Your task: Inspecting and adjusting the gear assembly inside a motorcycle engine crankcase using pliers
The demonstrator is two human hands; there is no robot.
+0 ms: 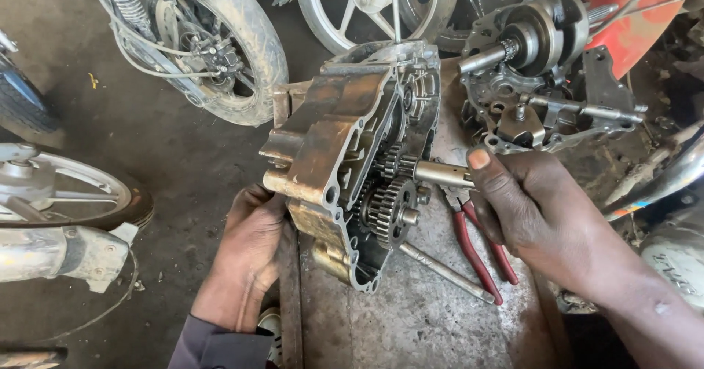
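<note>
A grimy engine crankcase half [334, 145] stands on edge on a metal bench [425, 318], its open side facing right with several gears [389, 204] showing inside. My left hand [249, 240] grips the case from its lower left outer side. My right hand [524, 211] pinches the end of a steel gear shaft [440, 173] that sticks out of the gear cluster. A second, shorter shaft end [409, 216] pokes out just below it.
Red-handled pliers [477, 255] and a steel rod [444, 270] lie on the bench under my right hand. Behind stand another crankcase half with a crankshaft [539, 39] and a red tank [634, 17]. Motorcycle wheels [235, 46] crowd the left and back.
</note>
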